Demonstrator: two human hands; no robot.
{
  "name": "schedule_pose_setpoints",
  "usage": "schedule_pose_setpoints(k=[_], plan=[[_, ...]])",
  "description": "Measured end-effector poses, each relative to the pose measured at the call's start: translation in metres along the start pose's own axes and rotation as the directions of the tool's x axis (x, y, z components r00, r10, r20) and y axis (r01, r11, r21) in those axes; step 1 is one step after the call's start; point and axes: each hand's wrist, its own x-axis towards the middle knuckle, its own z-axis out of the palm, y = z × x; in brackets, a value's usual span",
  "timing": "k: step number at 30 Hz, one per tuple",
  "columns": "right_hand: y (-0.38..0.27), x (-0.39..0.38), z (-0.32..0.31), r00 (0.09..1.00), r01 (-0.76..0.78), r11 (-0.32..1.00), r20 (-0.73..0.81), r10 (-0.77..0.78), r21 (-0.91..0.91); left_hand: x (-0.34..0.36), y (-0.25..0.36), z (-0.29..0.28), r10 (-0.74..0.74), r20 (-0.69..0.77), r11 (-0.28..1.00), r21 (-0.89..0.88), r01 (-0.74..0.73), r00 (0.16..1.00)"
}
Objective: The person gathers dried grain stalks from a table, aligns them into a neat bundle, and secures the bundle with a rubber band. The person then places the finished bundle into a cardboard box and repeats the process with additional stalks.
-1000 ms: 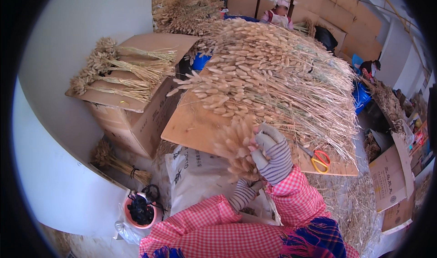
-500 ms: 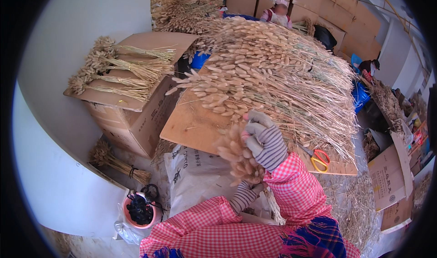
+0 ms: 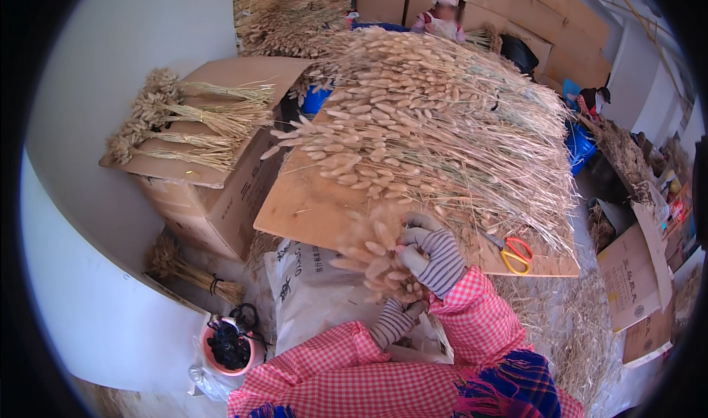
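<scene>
I hold a bunch of fluffy tan grass heads (image 3: 375,259) upright over the front edge of the wooden board (image 3: 295,211). My left hand (image 3: 394,322), in a striped fingerless glove, is wrapped round its stems below the heads. My right hand (image 3: 431,259), gloved alike, has its fingers curled at the right side of the heads; their tips are partly hidden. Right of it, scissors (image 3: 514,256) with red and yellow handles lie on the board. A big spread of long-stemmed grass (image 3: 435,123) covers most of the board. A white sack (image 3: 302,293) lies below it.
On the left are tied bundles (image 3: 206,119) on a carton (image 3: 206,211), a bundle on the floor (image 3: 195,274) and a pink bucket (image 3: 228,348). Two other people (image 3: 442,23) (image 3: 590,101) sit at the back. Opened cartons (image 3: 630,278) stand at the right.
My right hand rose toward the top of the bunch, then came down again slightly, its fingers still bent. The heads sit a little further left. My left hand stays low on the stems.
</scene>
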Motion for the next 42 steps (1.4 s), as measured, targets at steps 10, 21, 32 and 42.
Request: schedule_pose_setpoints(k=[10, 21, 32, 42], plan=[[0.006, 0.002, 0.002, 0.993, 0.082, 0.996, 0.081, -0.086, 0.046, -0.006, 0.015, 0.003, -0.046, 0.026, 0.991, 0.13, 0.042, 0.999], [0.009, 0.004, 0.004, 0.986, -0.1, 0.981, 0.152, 0.074, 0.165, -0.004, 0.0, -0.002, -0.035, 0.051, 0.999, -0.038, 0.037, 0.998], [0.009, 0.005, 0.0, 0.969, -0.096, 0.993, 0.233, 0.079, 0.065, -0.009, 0.011, 0.001, 0.0, -0.001, 0.995, 0.099, 0.001, 1.0], [0.0, -0.004, 0.0, 0.996, 0.064, 0.988, -0.045, -0.071, -0.138, -0.011, 0.012, 0.003, -0.007, -0.045, 0.995, 0.102, 0.011, 0.999]])
